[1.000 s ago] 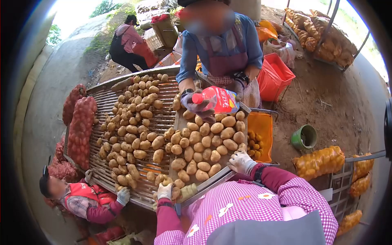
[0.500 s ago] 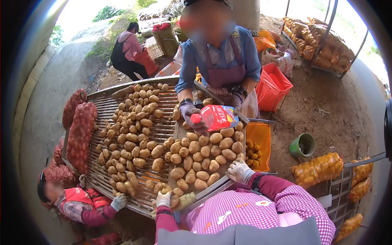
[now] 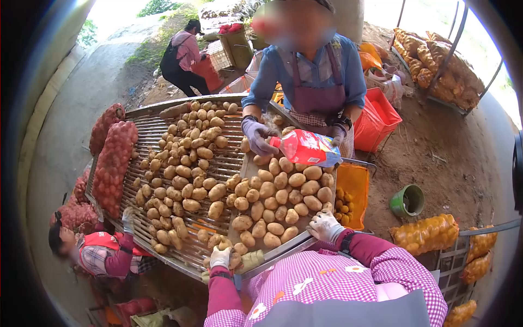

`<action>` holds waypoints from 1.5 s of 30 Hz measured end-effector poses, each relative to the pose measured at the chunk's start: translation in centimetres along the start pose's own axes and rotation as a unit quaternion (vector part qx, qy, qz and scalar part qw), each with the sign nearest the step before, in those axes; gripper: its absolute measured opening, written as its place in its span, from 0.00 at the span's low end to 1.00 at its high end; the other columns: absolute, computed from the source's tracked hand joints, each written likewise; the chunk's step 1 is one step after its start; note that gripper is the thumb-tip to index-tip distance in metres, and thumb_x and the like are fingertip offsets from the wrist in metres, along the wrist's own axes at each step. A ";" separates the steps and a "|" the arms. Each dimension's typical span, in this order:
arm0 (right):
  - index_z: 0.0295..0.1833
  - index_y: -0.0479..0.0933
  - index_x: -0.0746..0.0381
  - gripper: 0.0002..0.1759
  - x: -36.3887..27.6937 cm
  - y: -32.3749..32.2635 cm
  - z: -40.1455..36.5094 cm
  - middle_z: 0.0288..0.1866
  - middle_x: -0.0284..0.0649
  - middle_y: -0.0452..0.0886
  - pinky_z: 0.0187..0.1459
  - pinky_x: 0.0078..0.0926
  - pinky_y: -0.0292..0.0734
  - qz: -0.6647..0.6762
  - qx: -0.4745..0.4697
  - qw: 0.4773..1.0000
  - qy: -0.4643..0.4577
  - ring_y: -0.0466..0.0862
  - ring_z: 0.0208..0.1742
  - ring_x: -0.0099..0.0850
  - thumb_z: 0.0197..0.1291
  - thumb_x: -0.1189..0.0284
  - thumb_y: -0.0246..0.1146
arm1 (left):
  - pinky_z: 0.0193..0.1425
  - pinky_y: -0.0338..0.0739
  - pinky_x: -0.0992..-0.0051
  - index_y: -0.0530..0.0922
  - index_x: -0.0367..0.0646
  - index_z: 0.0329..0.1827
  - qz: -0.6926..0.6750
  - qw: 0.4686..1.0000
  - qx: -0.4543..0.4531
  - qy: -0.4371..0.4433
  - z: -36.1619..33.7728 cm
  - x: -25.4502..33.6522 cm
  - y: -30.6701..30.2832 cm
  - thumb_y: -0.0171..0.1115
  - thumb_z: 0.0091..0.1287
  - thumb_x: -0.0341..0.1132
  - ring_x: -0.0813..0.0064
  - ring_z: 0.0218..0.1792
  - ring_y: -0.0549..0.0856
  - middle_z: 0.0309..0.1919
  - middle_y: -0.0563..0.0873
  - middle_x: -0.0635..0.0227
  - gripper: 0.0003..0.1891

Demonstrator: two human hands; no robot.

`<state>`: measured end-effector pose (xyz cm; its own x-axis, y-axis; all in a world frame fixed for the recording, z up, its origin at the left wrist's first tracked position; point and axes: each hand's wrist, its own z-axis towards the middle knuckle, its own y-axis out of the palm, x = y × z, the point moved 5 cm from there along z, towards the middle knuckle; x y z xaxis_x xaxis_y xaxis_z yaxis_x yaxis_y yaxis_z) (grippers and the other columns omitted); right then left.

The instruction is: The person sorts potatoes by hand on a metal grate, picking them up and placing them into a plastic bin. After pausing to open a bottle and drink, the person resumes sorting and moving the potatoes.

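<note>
My left hand [image 3: 220, 257] curls over potatoes [image 3: 242, 223] at bottom centre; I can't tell whether it grips one. My right hand [image 3: 326, 226], fingers loosely spread, rests on the metal rim [image 3: 283, 249] right of centre. A careless nudge could roll potatoes off.

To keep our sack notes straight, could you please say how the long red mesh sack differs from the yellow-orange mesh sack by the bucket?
The long red mesh sack rests against the slatted metal table; the yellow-orange mesh sack lies near the green bucket. The red one looks longer, the yellow-orange one shorter and stubbier. Both are filled and bulging.
</note>
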<state>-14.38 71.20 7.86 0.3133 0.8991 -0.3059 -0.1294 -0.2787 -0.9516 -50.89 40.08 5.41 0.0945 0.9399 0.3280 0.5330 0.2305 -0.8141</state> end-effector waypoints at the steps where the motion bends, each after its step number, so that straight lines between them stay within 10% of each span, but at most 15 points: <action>1: 0.39 0.89 0.56 0.19 0.0 0.0 -0.1 0.40 0.40 0.87 0.62 0.48 0.72 0.002 0.004 1.000 -0.001 0.86 0.51 0.42 0.75 0.55 0.61 | 0.67 0.82 0.57 0.82 0.42 0.67 0.001 1.000 -0.001 0.004 0.6 -0.5 0.2 0.80 0.59 0.55 0.49 0.61 0.90 0.58 0.92 0.47 0.38; 45: 0.41 0.88 0.57 0.16 0.0 1.1 0.5 0.42 0.41 0.88 0.69 0.50 0.69 0.005 0.011 1.000 -0.003 0.85 0.53 0.42 0.74 0.58 0.62 | 0.65 0.81 0.52 0.76 0.43 0.69 -0.010 0.998 0.069 -0.006 0.5 -1.4 0.5 0.82 0.58 0.58 0.42 0.59 0.89 0.56 0.91 0.44 0.42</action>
<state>-15.00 71.10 6.81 0.3071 0.8980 -0.3150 -0.1537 -0.2798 -0.9477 -51.21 39.00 4.33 0.0740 0.9377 0.3395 0.4137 0.2809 -0.8660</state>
